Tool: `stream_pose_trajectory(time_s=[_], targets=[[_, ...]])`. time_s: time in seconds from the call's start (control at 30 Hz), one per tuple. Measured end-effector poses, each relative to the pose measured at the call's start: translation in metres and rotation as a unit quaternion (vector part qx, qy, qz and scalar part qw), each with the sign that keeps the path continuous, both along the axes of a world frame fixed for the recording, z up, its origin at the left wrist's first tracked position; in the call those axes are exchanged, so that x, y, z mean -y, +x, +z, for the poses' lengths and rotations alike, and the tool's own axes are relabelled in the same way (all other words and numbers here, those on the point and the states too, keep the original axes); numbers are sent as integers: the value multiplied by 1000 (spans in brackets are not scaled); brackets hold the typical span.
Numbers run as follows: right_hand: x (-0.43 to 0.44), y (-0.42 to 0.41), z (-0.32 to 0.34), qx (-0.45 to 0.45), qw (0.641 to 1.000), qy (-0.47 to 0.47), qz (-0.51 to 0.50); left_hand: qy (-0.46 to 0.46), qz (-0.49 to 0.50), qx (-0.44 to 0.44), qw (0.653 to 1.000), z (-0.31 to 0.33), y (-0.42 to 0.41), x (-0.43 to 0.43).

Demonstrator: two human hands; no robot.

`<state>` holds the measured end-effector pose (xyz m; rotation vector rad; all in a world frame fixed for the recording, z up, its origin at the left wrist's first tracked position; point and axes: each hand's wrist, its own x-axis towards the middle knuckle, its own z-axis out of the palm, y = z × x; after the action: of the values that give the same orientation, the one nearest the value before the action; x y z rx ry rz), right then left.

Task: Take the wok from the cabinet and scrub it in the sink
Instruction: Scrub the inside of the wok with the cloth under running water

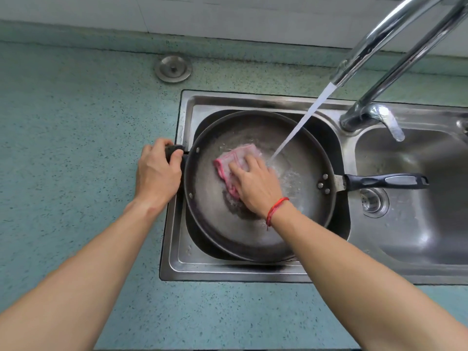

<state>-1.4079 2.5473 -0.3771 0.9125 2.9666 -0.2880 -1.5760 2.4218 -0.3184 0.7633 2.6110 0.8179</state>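
Observation:
A dark round wok (228, 231) lies in the left basin of a steel double sink (177, 264). Its long black handle (385, 180) reaches right over the other basin. My left hand (157, 173) is closed around the short black helper handle at the wok's left rim. My right hand (255, 183), with a red string on the wrist, presses a wet pink cloth (236, 155) flat against the inside of the wok. Water (301, 122) streams from the tap (359, 54) into the wok just beside my right hand.
A teal speckled countertop (76, 148) surrounds the sink. A round steel cap (173, 68) sits on the counter behind the left basin. The right basin (417, 224) has a drain strainer (372, 201). A white tiled wall rises at the back.

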Motion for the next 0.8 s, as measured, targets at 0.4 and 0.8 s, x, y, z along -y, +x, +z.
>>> stream_pose_trajectory(time_s=[0.4, 0.8], targets=[[-10, 84, 30, 176, 984, -30, -20, -44, -46, -37, 997, 8, -7, 9], [41, 30, 8, -33, 993, -72, 91, -18, -42, -19, 999, 1, -9, 11]])
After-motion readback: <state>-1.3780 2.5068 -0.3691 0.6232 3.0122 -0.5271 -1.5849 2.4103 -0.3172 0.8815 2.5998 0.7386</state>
